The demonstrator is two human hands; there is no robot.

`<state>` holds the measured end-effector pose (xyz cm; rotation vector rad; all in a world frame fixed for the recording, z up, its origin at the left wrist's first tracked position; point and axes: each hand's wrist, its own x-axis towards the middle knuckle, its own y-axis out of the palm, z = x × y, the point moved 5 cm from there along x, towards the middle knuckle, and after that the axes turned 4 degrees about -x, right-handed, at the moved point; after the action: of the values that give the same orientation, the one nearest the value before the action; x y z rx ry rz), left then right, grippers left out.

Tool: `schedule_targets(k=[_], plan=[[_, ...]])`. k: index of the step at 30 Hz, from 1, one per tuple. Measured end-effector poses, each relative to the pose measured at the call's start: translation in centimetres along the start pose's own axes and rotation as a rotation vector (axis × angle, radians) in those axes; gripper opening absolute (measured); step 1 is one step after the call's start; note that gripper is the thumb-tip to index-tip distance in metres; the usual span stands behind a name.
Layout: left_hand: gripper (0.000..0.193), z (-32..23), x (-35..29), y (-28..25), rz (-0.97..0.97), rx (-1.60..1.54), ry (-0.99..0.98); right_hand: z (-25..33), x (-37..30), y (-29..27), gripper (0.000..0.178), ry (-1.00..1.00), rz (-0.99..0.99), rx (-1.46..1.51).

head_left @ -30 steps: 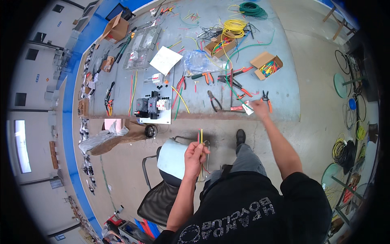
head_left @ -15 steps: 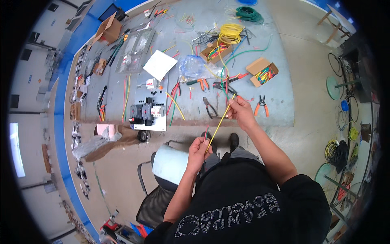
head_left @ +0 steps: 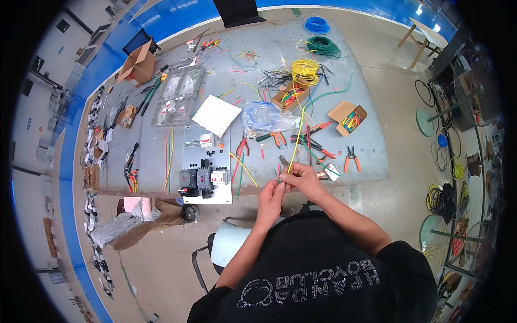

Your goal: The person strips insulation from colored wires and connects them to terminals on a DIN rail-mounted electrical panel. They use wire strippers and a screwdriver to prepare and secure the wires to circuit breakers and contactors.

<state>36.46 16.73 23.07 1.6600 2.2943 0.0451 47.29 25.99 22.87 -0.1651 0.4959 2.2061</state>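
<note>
The right hand point(head_left: 305, 181) pinches one yellow wire point(head_left: 297, 139); the left hand point(head_left: 270, 199) closes on other wires point(head_left: 279, 170), uncountable. Two boxes point(head_left: 340, 112) hold coloured pieces point(head_left: 351, 123).

Yellow wire point(head_left: 295, 142), black shirt point(head_left: 323, 242)

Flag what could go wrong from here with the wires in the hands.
The long, thin yellow wire in the right hand extends well beyond the grip; its free end might snag on clutter across the grey metal table.

The left hand pinches a thin red wire; with both hands crowded together, it may slip or bend.

The white rectangular card lies near the table's front edge; the right forearm could brush it off.
</note>
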Motion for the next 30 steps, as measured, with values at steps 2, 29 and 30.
schedule_targets(k=[2, 29, 30], plan=[[0.022, 0.1, -0.5, -2.0, -0.028, 0.107, 0.031, -0.6, 0.8, 1.3, 0.013, 0.021, -0.009, 0.005], [0.021, 1.4, -5.7, -11.4, -0.076, 0.015, -0.18, 1.6, 13.8, 1.0, 0.023, -0.015, -0.194, 0.02], [0.019, 1.5, -5.9, -11.2, -0.11, 0.05, -0.148, 0.2, 14.0, 0.7, 0.023, 0.008, -0.199, 0.018]])
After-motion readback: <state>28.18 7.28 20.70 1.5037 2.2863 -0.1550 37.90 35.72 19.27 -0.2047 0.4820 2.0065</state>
